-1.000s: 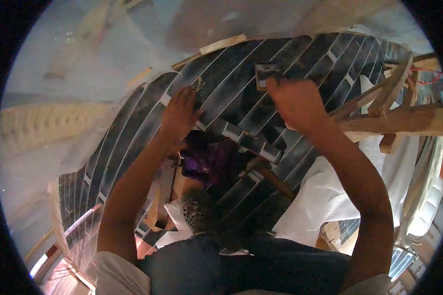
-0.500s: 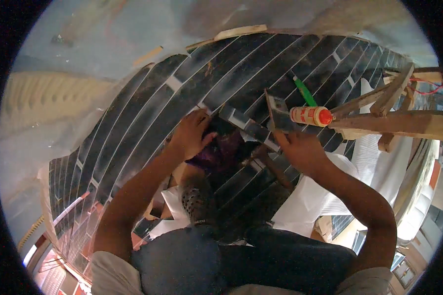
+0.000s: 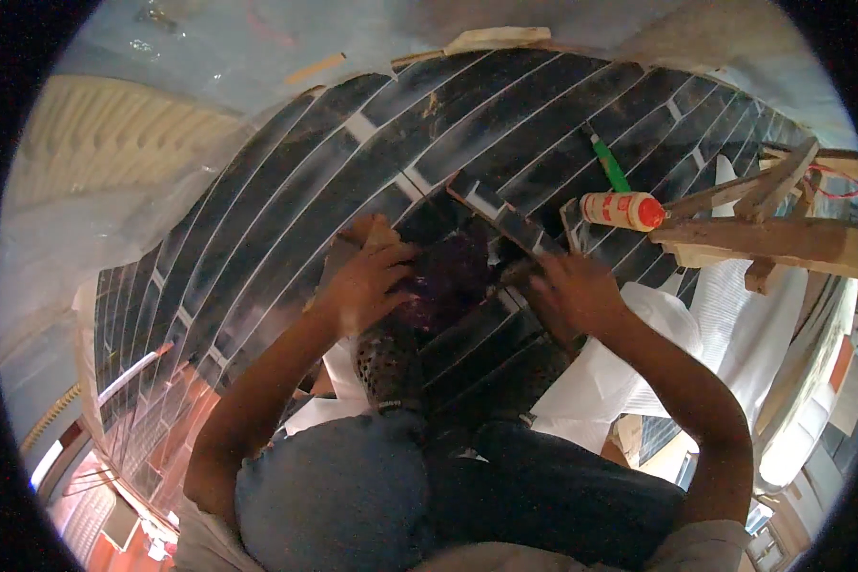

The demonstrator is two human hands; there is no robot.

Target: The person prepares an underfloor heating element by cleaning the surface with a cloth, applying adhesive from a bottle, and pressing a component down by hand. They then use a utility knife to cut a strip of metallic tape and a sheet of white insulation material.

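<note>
My left hand (image 3: 367, 281) hovers over my left foot area, fingers apart, with nothing plainly held. Just beyond it is a brownish shape (image 3: 360, 236) whose kind I cannot make out. A dark purple patch of cloth (image 3: 448, 276) lies between my hands. My right hand (image 3: 582, 291) has its fingers spread, their tips close to the near end of a dark strip (image 3: 496, 212) with a pale panel; whether they touch is unclear. Beside the strip's right end sits a small metal-looking piece (image 3: 573, 225). Past my right hand lie a white bottle (image 3: 605, 209) with an orange cap and a green-handled tool (image 3: 610, 167).
A dark, plank-patterned floor sheet (image 3: 276, 229) with pale lines spreads around me. Rough wooden pieces (image 3: 763, 234) jut in at the right, near white foam sheeting (image 3: 653, 334). Clear plastic sheeting (image 3: 186, 57) and a ribbed cream surface (image 3: 124, 143) border the far left.
My left hand has drawn back toward me from the pale floor patch, exposing the brownish shape. My right hand has stayed near the strip. The whole view has shifted slightly.
</note>
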